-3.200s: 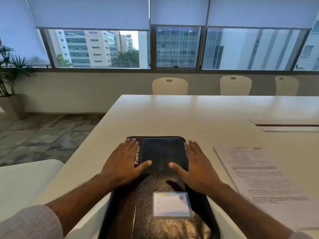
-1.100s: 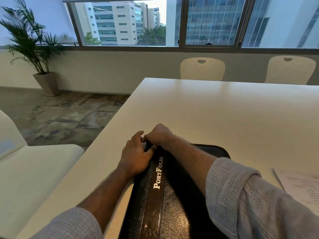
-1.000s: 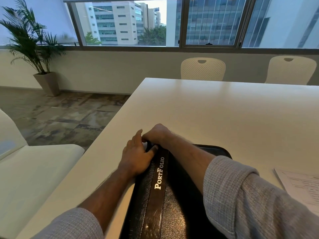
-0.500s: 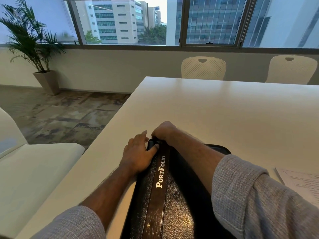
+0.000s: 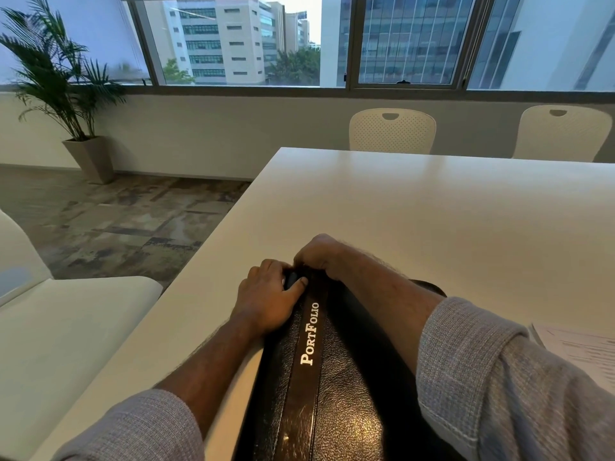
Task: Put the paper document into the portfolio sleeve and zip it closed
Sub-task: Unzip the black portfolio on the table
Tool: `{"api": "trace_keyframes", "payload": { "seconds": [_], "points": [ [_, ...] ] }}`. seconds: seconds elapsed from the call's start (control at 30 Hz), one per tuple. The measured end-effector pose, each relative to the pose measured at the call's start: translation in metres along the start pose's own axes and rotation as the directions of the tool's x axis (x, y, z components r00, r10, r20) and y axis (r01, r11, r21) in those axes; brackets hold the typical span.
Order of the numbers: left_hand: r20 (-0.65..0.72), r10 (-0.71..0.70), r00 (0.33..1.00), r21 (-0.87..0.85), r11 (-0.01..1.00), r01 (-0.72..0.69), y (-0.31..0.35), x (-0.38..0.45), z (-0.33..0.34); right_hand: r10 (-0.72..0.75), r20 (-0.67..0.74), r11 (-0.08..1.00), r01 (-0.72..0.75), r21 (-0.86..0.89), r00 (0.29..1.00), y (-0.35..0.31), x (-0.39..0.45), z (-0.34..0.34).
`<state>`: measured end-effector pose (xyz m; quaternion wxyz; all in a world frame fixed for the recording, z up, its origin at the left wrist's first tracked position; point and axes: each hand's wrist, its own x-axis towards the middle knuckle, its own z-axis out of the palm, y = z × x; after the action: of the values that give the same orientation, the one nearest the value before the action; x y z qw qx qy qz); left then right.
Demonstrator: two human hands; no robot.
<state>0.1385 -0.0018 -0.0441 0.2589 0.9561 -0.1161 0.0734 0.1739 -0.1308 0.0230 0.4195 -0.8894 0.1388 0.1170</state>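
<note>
Pinching at the far left corner of the black leather portfolio sleeve (image 5: 332, 394) on the white tabletop (image 5: 432, 211), right hand (image 5: 317, 254) curled, left hand (image 5: 269, 297) bracing it, zipper pull hidden, while the flimsy paper document (image 5: 585, 354) waits right.

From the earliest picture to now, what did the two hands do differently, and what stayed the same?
Both hands left their flat rest on the portfolio cover and moved to its far left corner. The left hand now braces that corner; the right hand is curled over the edge, apparently pinching something hidden. The paper document stays on the table, and the portfolio stays closed.
</note>
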Motion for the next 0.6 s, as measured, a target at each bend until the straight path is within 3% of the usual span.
{"api": "trace_keyframes", "payload": {
  "seconds": [0.3, 0.6],
  "points": [
    [-0.017, -0.021, 1.000, 0.025, 0.999, 0.021, -0.0014, 0.0061, 0.0024, -0.007, -0.095, 0.999, 0.003, -0.045, 0.995, 0.0026, 0.0012, -0.0046],
    [0.000, -0.023, 1.000, 0.011, 1.000, 0.023, 0.0003, 0.0056, 0.0016, 0.003, -0.079, 0.998, 0.002, 0.062, 0.997, 0.0033, 0.0019, 0.0040]
  ]
}}
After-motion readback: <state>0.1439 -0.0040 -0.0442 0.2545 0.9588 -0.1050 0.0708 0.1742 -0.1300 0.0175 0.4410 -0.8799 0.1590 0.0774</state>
